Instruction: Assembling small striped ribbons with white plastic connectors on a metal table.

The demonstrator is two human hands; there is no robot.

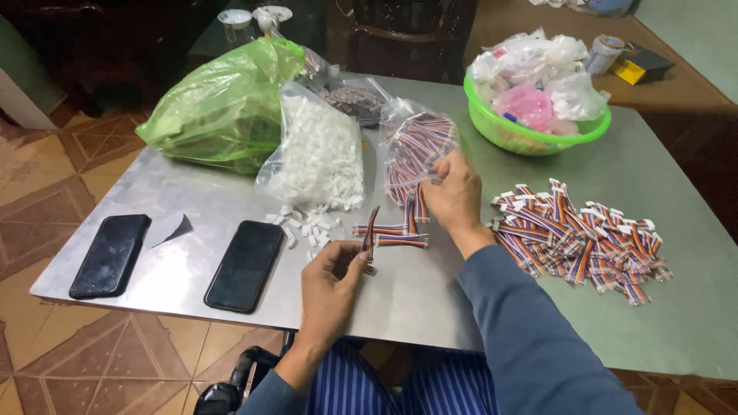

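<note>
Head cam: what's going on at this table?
A person sits at a metal table handling short multicoloured ribbon cables. The left hand pinches one ribbon cable upright; the right hand reaches into a clear bag of the same cables. A few cables lie loose between the hands, beside scattered white connector housings spilling from a clear bag. A pile of cables with white ends fitted sits to the right. Two dark phones lie on the left.

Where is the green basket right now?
In the head view, the green basket sits at the table's far right, beyond the pile of finished ribbon cables.
</note>
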